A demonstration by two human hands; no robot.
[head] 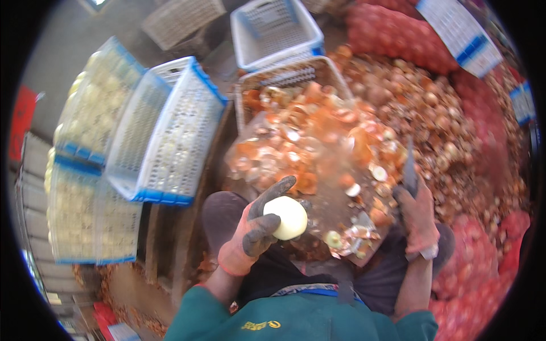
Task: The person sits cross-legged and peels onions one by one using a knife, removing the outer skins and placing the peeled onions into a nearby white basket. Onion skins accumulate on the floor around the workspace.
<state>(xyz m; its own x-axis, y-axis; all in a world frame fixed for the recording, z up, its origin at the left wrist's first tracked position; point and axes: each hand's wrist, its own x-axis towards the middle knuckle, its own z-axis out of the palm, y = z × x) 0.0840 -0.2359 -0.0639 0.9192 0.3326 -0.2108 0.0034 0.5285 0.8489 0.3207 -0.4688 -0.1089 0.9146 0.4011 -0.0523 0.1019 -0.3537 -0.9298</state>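
Observation:
My left hand, in a pink glove with dark grey palm and fingers, grips a peeled white onion above the near edge of the work surface. To the right, my right hand, gloved alike, holds a knife with its blade pointing away from me. Between and beyond both hands lies a heap of orange-brown onion skins with cut white onion ends. A small onion piece and skin scraps rest at the near edge of the surface.
At left stand white and blue plastic crates, with crates of peeled onions beyond them. An empty-looking crate is at the top, behind a skin-filled crate. Red mesh sacks and loose onions lie to the right.

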